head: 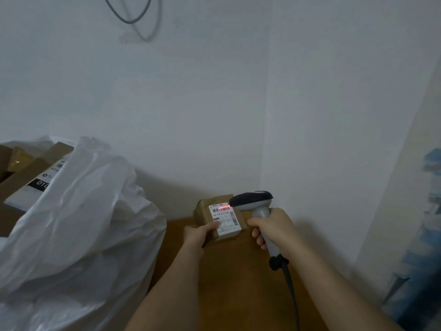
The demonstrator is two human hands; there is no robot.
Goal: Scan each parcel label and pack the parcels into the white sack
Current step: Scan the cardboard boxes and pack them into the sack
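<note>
Nearest, at 6 o'clock, two bare forearms reach out over a brown tabletop (238, 271) that runs back to a white wall. A dark cable (290, 283) trails from the base of the grey scanner (256, 206) toward the viewer. The right hand (272, 228) is wrapped around the scanner's handle, its dark head aimed toward 9 o'clock. Just beside it, the left hand (199, 235) grips a small brown parcel (220, 218) from its near side, thumb lying on the white label (224, 219), which faces up; a red scan line falls across the barcode at the label's far edge. At 8 o'clock, the white sack (78, 235) bulges in crumpled folds. Beyond it, at 9 o'clock, brown cardboard boxes (31, 173) with printed labels show. At 3 o'clock, blurred blue stacked material (427, 235) stands against the wall. Far up, at 12 o'clock, a grey wire (133, 20) loops down the wall
</note>
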